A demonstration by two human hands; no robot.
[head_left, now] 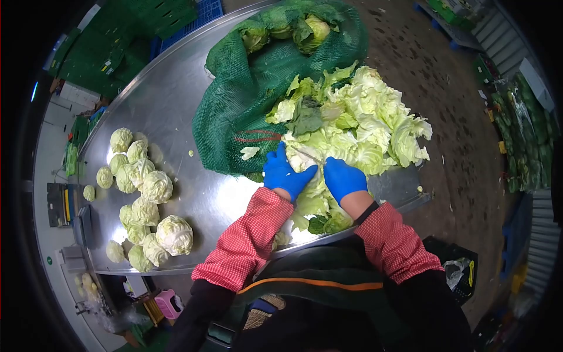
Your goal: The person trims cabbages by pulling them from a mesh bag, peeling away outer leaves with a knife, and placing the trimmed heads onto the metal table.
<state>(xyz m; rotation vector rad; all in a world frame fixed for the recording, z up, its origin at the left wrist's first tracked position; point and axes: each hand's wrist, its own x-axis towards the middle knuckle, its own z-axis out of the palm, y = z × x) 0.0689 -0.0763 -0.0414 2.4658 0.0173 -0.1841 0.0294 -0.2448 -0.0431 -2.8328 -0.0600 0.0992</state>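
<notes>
My left hand point(288, 173), in a blue glove, grips the near side of a pale cabbage point(301, 160), its thumb and fingers spread around it. My right hand point(345, 180), gloved the same, is closed just right of that cabbage. A thin knife blade point(309, 155) runs from it across the cabbage; the handle is hidden in the fist. Loose cabbage leaves point(375, 126) lie heaped beyond and to the right of both hands, with more leaves under my wrists. A green mesh sack point(226, 129) spreads just beyond my left hand.
Several trimmed cabbages point(157, 186) stand on the left of the metal table point(187, 100). Whole cabbages point(314, 34) sit in the sack's far end. Green crates point(141, 29) are stacked behind at left. A black crate point(454, 267) stands below the table at right.
</notes>
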